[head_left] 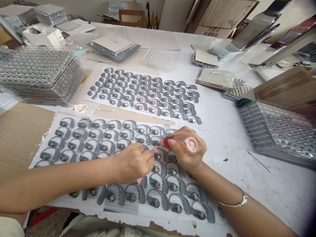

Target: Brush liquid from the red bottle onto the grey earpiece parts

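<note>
My left hand (134, 163) is closed around a thin tool (154, 150) with a pink and yellow tip; its exact kind I cannot make out. In my right hand (195, 159) is a small translucent squeeze bottle (182, 141), pinkish-red, its nozzle pointing left and down. Nozzle and tool tip come close together over one of the grey ear-hook earphone parts (158, 154). Rows of the same grey hooks, each with a round metallic piece, lie on the white sheet (51, 126) under my hands. Both forearms hide some of them.
Farther back lies a second sheet of grey ear hooks (143, 92). Stacked clear trays (37, 74) stand at the left, another tray stack (283, 131) at the right. A cotton swab (106, 110) and crumpled tissue (80, 108) lie between the sheets. A stick (259, 161) lies at the right.
</note>
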The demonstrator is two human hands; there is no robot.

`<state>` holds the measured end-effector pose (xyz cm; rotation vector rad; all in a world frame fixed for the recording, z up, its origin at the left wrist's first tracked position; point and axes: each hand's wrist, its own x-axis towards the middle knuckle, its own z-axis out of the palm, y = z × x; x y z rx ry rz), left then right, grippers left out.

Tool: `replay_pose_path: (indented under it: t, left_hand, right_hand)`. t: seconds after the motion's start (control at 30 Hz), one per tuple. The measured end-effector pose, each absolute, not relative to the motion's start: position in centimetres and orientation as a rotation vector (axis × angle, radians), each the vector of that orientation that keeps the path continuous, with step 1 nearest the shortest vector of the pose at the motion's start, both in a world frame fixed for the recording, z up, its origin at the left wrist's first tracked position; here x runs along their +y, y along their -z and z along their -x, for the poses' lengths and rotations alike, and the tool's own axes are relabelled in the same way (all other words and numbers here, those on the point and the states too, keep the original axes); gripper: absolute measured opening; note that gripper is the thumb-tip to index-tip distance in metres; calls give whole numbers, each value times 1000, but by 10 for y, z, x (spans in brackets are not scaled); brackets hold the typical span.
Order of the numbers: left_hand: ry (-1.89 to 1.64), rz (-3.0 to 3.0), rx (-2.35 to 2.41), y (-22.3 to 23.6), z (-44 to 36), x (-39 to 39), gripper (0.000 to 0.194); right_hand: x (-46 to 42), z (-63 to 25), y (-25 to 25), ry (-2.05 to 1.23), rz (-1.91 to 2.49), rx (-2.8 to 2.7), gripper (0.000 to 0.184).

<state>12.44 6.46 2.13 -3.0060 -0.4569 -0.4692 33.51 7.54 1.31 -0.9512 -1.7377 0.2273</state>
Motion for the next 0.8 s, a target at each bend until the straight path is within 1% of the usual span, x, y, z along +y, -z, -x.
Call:
replay_pose_path:
  t: [0.27, 0.47, 0.8]
  left_hand:
    - [590, 2973, -454, -23, -125, 64, 11]
    - [538, 2969, -474, -21, -126, 62, 10]
    - [571, 3024, -499, -22, -126, 63, 8]
  right_hand:
    - [76, -337, -14, -170, 953, -1766, 10]
    - [76, -339, -15, -182, 942, -1773, 11]
    - [75, -341, -12, -178, 900, -1809, 10]
